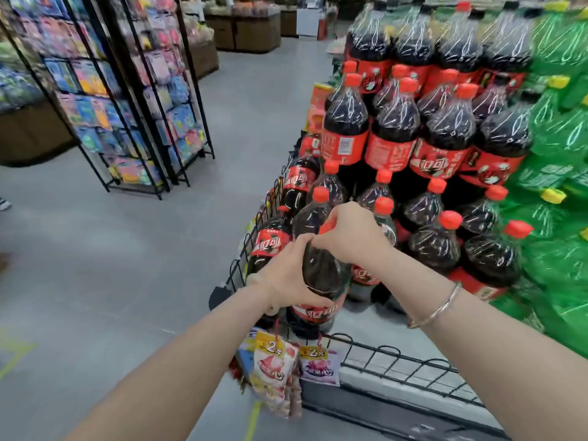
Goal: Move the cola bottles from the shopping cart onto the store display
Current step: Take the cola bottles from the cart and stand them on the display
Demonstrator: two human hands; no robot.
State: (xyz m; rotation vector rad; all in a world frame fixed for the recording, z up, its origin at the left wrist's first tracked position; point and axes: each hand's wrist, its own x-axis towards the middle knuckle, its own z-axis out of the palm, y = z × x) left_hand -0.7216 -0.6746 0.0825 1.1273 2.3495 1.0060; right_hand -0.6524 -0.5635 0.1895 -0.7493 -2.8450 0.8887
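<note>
A large cola bottle (321, 272) with a red label stands at the near left corner of the store display (369, 326), a low grey platform with a black wire rail. My left hand (286, 275) grips its body from the left. My right hand (350, 230) holds it at the top, covering the red cap. Several stacked cola bottles (394, 122) in tiers fill the display behind it. The shopping cart is not in view.
Green soda bottles (553, 173) are stacked to the right of the cola. Snack packets (273, 370) hang from the rail at the display's near corner. Black wire racks of packaged goods (127, 90) stand across the grey aisle floor on the left.
</note>
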